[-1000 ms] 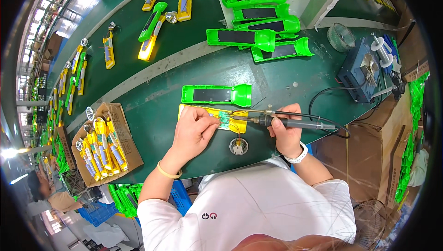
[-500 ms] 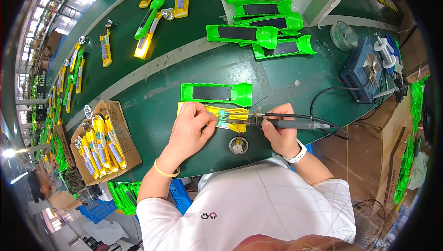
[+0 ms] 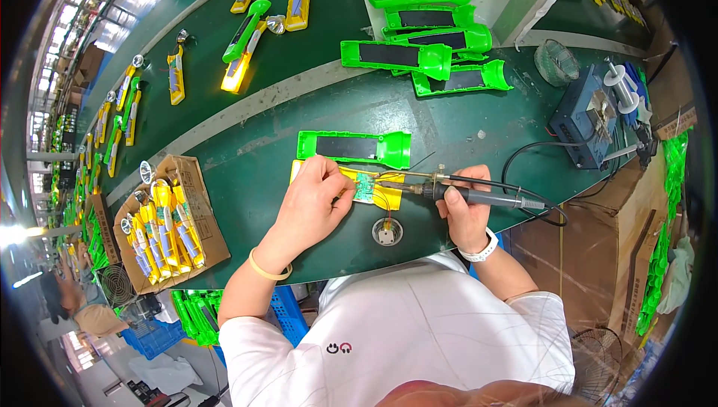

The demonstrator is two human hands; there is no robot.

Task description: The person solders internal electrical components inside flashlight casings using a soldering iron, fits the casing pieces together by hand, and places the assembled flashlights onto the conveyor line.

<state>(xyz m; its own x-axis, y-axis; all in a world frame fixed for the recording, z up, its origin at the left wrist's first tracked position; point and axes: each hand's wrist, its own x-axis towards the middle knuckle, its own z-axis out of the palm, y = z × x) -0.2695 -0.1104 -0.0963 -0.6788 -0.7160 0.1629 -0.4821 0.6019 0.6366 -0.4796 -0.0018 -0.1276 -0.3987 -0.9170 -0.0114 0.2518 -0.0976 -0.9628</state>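
Observation:
A yellow flashlight housing (image 3: 390,197) lies on the green bench in front of me, with a small green circuit board (image 3: 365,187) in it. My left hand (image 3: 313,199) rests over its left end, thumb and fingertips pinched at the board's edge; what they hold is hidden. My right hand (image 3: 467,216) grips a soldering iron (image 3: 490,197) with a black and grey handle and a thin guide tube along it. Its tip points left, close to the board. A round lamp reflector (image 3: 387,233) sits just below, joined by thin wires. Behind lies a green cover (image 3: 393,150) with a dark panel.
Several green covers (image 3: 393,53) are piled at the back. A cardboard box (image 3: 212,235) of yellow lamp bodies stands left. The blue soldering station (image 3: 580,126), a solder spool (image 3: 621,87) and a mesh basket (image 3: 556,61) are at right. A lit lamp (image 3: 234,78) lies back left.
My right hand has drawn the soldering iron slightly right and up, uncovering more of the circuit board. My left hand stays pinched at the board. The whole view has shifted a little.

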